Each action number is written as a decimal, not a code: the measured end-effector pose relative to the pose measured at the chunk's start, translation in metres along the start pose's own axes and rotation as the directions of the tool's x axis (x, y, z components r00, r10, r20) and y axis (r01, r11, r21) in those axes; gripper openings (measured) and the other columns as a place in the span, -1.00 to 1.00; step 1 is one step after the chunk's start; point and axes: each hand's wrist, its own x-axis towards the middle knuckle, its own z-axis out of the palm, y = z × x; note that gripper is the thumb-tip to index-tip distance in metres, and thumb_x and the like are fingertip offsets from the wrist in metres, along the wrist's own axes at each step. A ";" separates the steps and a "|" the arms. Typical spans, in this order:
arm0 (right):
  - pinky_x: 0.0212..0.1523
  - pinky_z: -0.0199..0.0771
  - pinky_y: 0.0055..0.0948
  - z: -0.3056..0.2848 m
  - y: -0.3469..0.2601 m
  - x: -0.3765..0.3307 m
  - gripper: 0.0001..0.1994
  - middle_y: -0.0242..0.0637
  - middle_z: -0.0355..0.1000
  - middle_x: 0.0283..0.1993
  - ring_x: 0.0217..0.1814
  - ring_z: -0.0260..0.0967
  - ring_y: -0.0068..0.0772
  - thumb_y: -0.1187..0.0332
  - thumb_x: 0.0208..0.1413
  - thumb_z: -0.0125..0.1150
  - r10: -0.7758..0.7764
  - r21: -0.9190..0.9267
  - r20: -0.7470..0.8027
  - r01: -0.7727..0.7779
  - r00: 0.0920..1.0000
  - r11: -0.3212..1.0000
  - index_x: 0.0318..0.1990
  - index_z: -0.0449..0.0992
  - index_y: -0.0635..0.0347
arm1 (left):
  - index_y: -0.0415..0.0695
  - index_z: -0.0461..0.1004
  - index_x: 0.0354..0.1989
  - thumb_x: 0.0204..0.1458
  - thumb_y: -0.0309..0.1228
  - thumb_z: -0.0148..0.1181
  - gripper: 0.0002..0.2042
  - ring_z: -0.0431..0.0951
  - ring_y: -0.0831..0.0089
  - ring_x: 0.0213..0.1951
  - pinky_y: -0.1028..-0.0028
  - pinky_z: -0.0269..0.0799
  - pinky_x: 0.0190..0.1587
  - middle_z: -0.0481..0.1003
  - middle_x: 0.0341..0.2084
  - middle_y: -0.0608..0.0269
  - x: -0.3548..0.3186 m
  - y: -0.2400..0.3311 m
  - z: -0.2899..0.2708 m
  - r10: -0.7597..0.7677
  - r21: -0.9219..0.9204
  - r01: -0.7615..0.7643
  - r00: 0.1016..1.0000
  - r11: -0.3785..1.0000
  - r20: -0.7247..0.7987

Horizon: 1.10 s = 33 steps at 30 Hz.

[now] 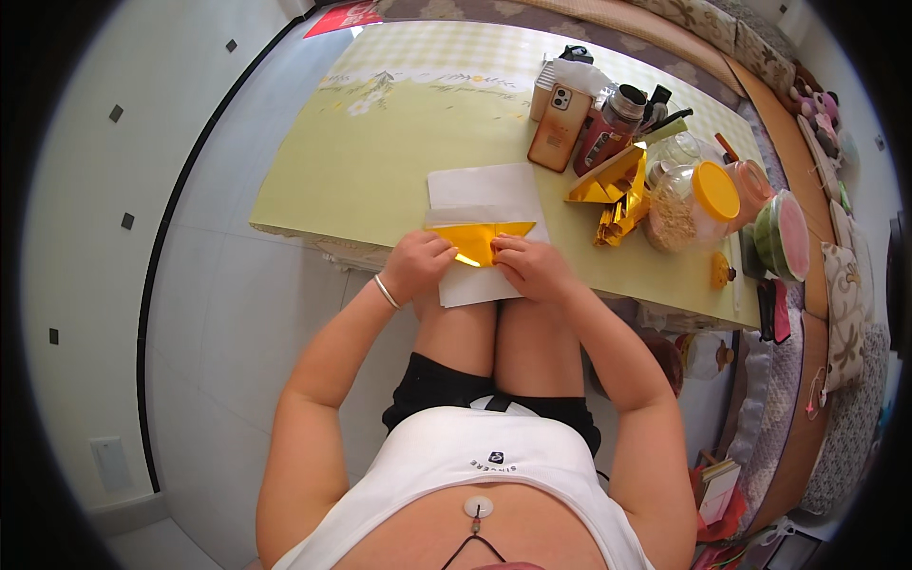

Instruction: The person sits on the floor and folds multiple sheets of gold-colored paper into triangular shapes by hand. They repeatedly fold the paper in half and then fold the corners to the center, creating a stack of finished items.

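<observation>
A sheet of shiny gold foil paper [472, 239], partly folded, lies between my hands over white paper sheets [484, 185] at the table's near edge. My left hand [421, 262] pinches the foil's left end, a light bangle on that wrist. On the right part of the foil, the fingers of my right hand [534, 268] are pressed together, gripping its edge. The white sheets hang a little over the table edge, above my knees. Farther right sit folded gold foil pieces [622, 195], some standing up and some in a bunch.
The table [332, 180] has a pale green patterned cover. At its right stand an orange phone [560, 128], a dark red bottle [608, 128], a clear jar [689, 204] with a yellow lid, a cut watermelon [781, 236] and a small yellow item [722, 271]. A patterned sofa runs along the right.
</observation>
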 end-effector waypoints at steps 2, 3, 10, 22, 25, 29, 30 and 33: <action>0.01 0.54 -0.21 0.005 -0.017 0.006 -0.83 -0.21 0.57 0.03 0.04 0.51 -0.02 0.35 -0.01 0.41 0.117 0.038 -0.045 -0.115 0.992 0.993 -0.30 0.55 0.16 | -0.15 0.60 -0.23 -0.10 -0.53 0.28 -0.79 0.62 0.22 -0.21 0.29 0.54 -0.11 0.62 -0.29 0.18 0.000 0.014 0.004 -0.059 -0.075 0.059 0.998 0.995 -0.003; -0.06 0.55 -0.23 0.007 -0.027 0.010 -0.81 -0.22 0.58 -0.02 -0.04 0.53 -0.03 0.35 -0.03 0.42 0.178 0.056 -0.066 -0.174 0.982 0.983 -0.31 0.54 0.16 | -0.16 0.60 -0.24 -0.11 -0.53 0.30 -0.79 0.61 0.21 -0.22 0.30 0.54 -0.13 0.62 -0.30 0.17 0.001 0.019 0.005 -0.099 -0.140 0.095 0.995 0.986 -0.026; 0.22 0.36 -0.04 0.044 -0.048 0.017 -0.79 -0.07 0.49 0.09 0.17 0.37 0.03 0.30 -0.10 0.47 0.192 -0.045 -0.297 -0.215 0.935 0.976 -0.41 0.56 0.18 | -0.16 0.58 -0.40 -0.12 -0.51 0.37 -0.89 0.52 0.18 -0.14 0.30 0.44 -0.07 0.59 -0.29 0.17 -0.012 0.009 0.001 -0.519 -0.446 0.451 0.854 0.773 -0.037; 0.32 0.26 0.07 0.055 -0.048 0.020 -0.76 -0.06 0.47 0.17 0.22 0.33 0.01 0.38 -0.06 0.38 0.250 -0.097 -0.297 -0.289 0.922 0.952 -0.18 0.60 0.16 | -0.13 0.52 -0.57 -0.19 -0.42 0.43 -0.84 0.45 0.17 -0.15 0.25 0.35 -0.06 0.51 -0.37 0.23 -0.008 0.005 0.011 -0.626 -0.263 0.593 0.777 0.761 -0.061; 0.32 0.25 0.10 0.054 -0.049 0.019 -0.63 -0.05 0.44 0.20 0.24 0.31 0.01 0.37 -0.03 0.36 0.200 -0.190 -0.277 -0.258 0.940 0.947 0.01 0.62 0.03 | -0.12 0.52 -0.58 -0.20 -0.42 0.44 -0.84 0.45 0.18 -0.15 0.24 0.35 -0.07 0.51 -0.36 0.23 -0.007 0.004 0.012 -0.625 -0.247 0.597 0.780 0.764 -0.048; 0.32 0.22 0.13 0.059 -0.043 0.015 -0.53 -0.05 0.39 0.26 0.26 0.27 -0.01 0.33 0.04 0.32 0.101 -0.353 -0.259 -0.191 0.961 0.916 0.18 0.58 -0.19 | -0.11 0.53 -0.57 -0.20 -0.42 0.44 -0.84 0.45 0.17 -0.16 0.23 0.34 -0.05 0.51 -0.35 0.24 -0.005 0.005 0.010 -0.627 -0.230 0.604 0.778 0.763 -0.036; 0.32 0.20 0.13 0.061 -0.040 0.013 -0.53 -0.06 0.38 0.27 0.27 0.26 -0.02 0.32 0.06 0.31 0.103 -0.368 -0.247 -0.191 0.963 0.910 0.19 0.58 -0.18 | -0.11 0.53 -0.56 -0.19 -0.42 0.44 -0.85 0.45 0.17 -0.16 0.22 0.33 -0.04 0.50 -0.35 0.25 -0.005 0.005 0.010 -0.626 -0.222 0.605 0.779 0.765 -0.035; 0.35 0.14 0.11 0.060 -0.041 0.012 -0.55 -0.08 0.34 0.31 0.30 0.23 -0.05 0.29 0.10 0.28 0.107 -0.396 -0.216 -0.187 0.971 0.899 0.20 0.56 -0.18 | -0.10 0.55 -0.44 -0.16 -0.41 0.43 -0.84 0.44 0.14 -0.18 0.21 0.30 -0.06 0.50 -0.32 0.21 -0.019 -0.002 0.010 -0.614 -0.117 0.604 0.786 0.788 -0.077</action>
